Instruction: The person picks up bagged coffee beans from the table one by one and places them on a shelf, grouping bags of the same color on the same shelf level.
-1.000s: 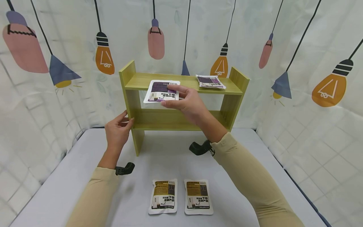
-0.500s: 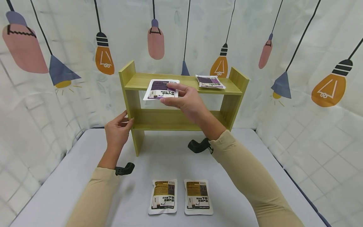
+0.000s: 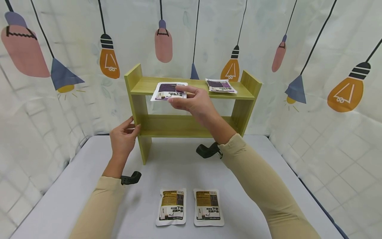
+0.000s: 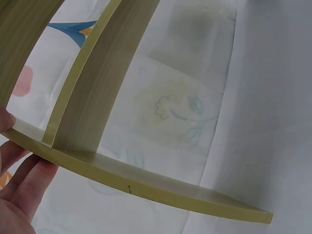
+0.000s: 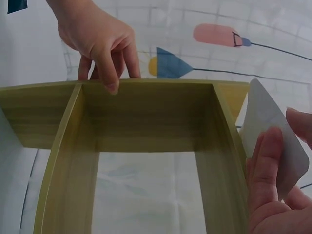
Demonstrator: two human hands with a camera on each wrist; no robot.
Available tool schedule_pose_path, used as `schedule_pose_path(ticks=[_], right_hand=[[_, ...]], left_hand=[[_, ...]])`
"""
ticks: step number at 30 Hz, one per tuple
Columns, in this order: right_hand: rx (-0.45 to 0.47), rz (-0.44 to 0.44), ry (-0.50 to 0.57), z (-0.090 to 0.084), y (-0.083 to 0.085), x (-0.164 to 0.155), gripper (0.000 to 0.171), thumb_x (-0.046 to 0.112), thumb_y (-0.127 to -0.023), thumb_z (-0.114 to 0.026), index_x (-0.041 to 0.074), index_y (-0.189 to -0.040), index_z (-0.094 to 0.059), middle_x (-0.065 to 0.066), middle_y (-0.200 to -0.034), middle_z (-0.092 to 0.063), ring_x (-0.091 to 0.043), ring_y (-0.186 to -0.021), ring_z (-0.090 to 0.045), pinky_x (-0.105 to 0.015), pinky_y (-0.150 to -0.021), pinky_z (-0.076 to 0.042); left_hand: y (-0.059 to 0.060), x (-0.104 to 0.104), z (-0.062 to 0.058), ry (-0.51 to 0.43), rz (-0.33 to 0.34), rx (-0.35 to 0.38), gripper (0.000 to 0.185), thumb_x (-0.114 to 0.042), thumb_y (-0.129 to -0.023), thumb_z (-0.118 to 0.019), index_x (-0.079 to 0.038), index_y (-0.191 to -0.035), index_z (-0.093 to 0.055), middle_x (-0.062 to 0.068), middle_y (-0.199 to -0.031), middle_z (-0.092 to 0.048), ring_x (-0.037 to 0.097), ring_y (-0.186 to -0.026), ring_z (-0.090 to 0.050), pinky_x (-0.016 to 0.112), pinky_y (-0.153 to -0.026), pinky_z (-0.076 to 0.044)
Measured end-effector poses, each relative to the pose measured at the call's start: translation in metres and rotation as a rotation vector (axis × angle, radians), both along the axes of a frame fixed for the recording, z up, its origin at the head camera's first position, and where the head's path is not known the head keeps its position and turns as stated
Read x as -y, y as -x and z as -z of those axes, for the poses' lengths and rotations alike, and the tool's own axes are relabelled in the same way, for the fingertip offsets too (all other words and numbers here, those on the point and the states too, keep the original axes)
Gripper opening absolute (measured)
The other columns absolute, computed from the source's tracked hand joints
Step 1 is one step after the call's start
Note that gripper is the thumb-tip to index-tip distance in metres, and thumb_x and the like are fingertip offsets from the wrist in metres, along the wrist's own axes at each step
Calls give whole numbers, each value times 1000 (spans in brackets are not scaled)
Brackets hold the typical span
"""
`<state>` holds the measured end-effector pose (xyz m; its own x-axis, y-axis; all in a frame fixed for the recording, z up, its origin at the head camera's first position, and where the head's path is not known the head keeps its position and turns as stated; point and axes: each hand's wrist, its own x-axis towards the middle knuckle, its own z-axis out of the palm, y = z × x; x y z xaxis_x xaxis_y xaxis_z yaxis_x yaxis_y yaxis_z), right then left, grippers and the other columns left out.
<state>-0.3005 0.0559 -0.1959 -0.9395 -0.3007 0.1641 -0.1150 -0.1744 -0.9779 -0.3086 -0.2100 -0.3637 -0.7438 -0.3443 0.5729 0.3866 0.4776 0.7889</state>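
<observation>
My right hand (image 3: pixel 195 103) pinches a white-edged flat pouch with a purple label (image 3: pixel 168 91) by its right side, thumb below and fingers on top. The pouch is held level with the upper board of a greenish-yellow wooden shelf (image 3: pixel 173 126). In the right wrist view the pouch's plain back (image 5: pixel 268 131) shows beside the board. My left hand (image 3: pixel 123 137) holds the shelf's left side panel (image 4: pixel 131 183), thumb on the front edge and fingers on the outer face. Another purple-labelled pouch (image 3: pixel 221 86), seemingly stacked on more, lies on the upper board's right part.
Two pouches with brown-gold labels, a left one (image 3: pixel 171 207) and a right one (image 3: pixel 209 207), lie side by side on the white table (image 3: pixel 176 172) in front of the shelf. A patterned curtain (image 3: pixel 131 39) hangs close behind.
My right hand has moved slightly up and away with the pouch, which now appears flatter over the front of the upper board. My left hand has stayed on the side panel.
</observation>
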Motion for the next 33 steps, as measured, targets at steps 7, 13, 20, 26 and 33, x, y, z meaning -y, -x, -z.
schedule_pose_path(ticks=[7,13,20,26,33], right_hand=[[-19,28,-7,-1,2,3,56,0,-82,-83,4,-135,-67,-17,-119,-69,-22,-86,-75,-34,-85,-62],[-39,69,-53,-2,3,4,55,7,-82,-85,4,-133,-68,-18,-113,-72,-25,-88,-78,-35,-84,-62],[-46,107,-84,-4,3,5,55,11,-81,-86,4,-132,-68,-17,-113,-74,-26,-87,-79,-35,-83,-63],[-53,129,-105,-6,4,6,52,13,-82,-86,4,-130,-69,-15,-113,-73,-26,-82,-79,-32,-78,-63],[-37,131,-90,-9,8,7,46,9,-80,-87,1,-123,-71,-24,-104,-76,-24,-69,-77,-38,-75,-64]], left_hand=[[1,2,1,13,-10,12,46,-21,-95,-73,-20,-140,-64,21,-108,-77,-16,-70,-59,3,-66,-49],[3,3,3,20,-16,20,46,-23,-96,-72,-20,-141,-63,20,-110,-77,-15,-71,-59,3,-68,-49],[1,2,2,18,-16,21,46,-23,-96,-72,-19,-141,-63,20,-110,-77,-15,-71,-58,3,-67,-49],[1,1,1,11,-12,22,46,-22,-96,-72,-18,-141,-63,20,-110,-77,-16,-71,-59,3,-67,-49],[1,1,1,11,-10,19,45,-22,-97,-71,-18,-141,-63,20,-111,-77,-15,-71,-59,3,-68,-49]])
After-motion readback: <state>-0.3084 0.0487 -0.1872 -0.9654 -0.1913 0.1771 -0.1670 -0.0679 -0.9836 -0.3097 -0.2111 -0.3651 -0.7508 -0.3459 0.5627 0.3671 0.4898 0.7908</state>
